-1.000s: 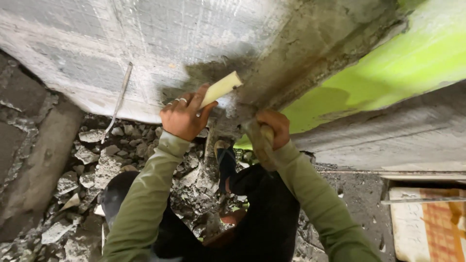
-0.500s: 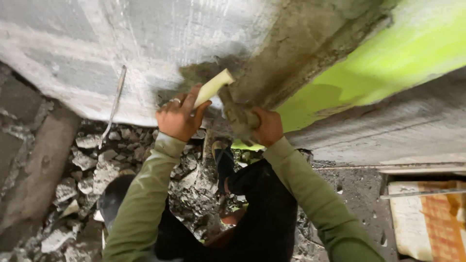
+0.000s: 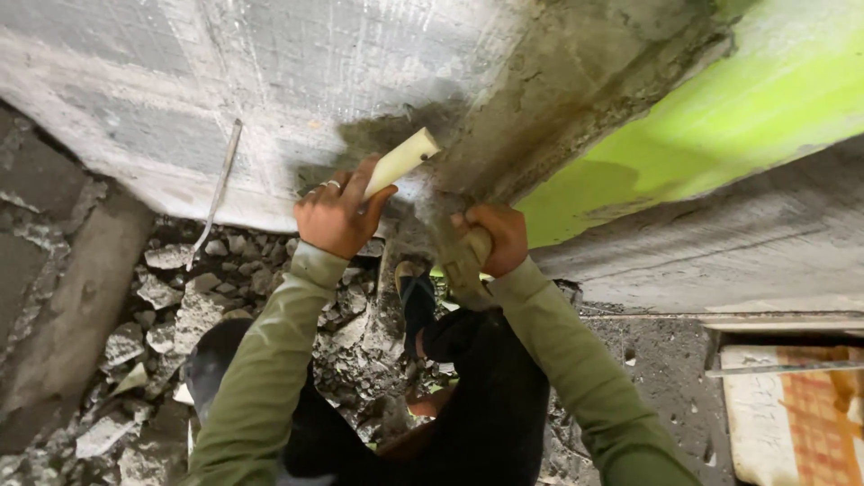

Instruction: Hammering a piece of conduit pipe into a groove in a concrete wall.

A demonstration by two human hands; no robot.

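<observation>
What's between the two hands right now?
In the head view, only grey, damp-looking concrete wall shows between the left hand, gripping a pale handle, and the right hand.

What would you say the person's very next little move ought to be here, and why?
Probably bring the right hand with its mortar-caked tool onto the pale tool again. The left hand holds that pale tool angled into the chipped, darker patch of the grey wall, the right sits just beside and below it, and broken rubble lies underneath.
</observation>
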